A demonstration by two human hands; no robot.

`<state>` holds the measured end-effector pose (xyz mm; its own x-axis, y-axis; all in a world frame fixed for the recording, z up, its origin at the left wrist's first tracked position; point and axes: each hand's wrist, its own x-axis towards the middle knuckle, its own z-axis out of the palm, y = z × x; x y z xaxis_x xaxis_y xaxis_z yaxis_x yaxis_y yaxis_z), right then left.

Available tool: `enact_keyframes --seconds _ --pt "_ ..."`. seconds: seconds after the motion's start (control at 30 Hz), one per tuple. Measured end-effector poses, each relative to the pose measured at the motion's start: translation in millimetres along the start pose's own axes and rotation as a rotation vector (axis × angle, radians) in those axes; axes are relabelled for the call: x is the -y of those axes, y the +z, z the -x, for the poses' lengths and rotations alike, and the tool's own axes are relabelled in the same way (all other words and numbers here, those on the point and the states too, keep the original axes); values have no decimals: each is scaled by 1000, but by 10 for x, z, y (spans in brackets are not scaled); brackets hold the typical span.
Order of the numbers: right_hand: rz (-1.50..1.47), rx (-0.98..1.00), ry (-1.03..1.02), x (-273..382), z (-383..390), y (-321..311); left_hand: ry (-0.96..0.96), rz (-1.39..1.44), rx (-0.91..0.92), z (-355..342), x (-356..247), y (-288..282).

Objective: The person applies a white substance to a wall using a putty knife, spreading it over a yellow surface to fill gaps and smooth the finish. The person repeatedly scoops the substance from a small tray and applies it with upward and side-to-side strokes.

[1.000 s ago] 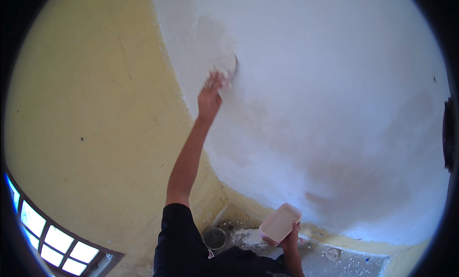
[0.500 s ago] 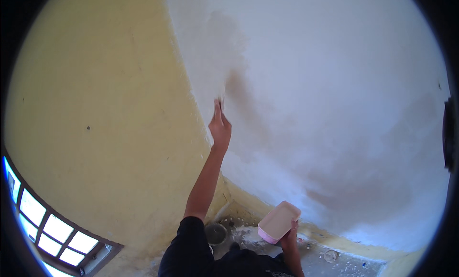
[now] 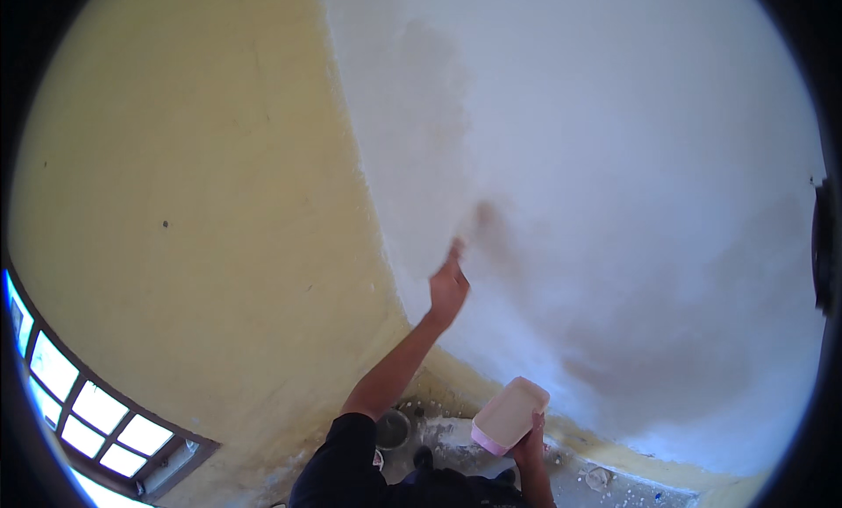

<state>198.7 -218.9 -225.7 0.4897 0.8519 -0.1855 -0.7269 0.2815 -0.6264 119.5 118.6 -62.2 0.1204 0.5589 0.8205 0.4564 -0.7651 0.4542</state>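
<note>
My left hand (image 3: 449,291) reaches up to the white-coated wall (image 3: 614,192), close to its border with the yellow wall. Its fingers are closed on a thin, scraper-like tool (image 3: 463,234), smeared by motion, at the wall surface. A soft brownish shadow lies just beyond the fingertips. Low in front of me, my right hand (image 3: 530,445) grips a pink rectangular plastic tub (image 3: 493,441) by its right side, tilted. A pale beige face of the tub is turned up; whether that is a lid or its filling, I cannot tell.
A yellow wall (image 3: 210,140) fills the left, with a barred window (image 3: 101,407) at lower left. On the spattered floor stands a dark round bucket (image 3: 393,430) beside my left sleeve. A crumpled pale scrap (image 3: 598,479) lies at right. A dark object (image 3: 823,245) edges the far right.
My left hand has moved down and to the right along the white wall, its elbow more bent. My right hand still holds the tub in nearly the same place.
</note>
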Motion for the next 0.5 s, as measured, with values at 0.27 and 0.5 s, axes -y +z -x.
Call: enact_keyframes --seconds 0.27,0.5 --pt "7 -6 -15 2 88 33 -544 -26 -267 -1905 637 -497" --pt "47 -13 -83 -169 119 -17 -174 -144 -234 -1814 -772 -281"
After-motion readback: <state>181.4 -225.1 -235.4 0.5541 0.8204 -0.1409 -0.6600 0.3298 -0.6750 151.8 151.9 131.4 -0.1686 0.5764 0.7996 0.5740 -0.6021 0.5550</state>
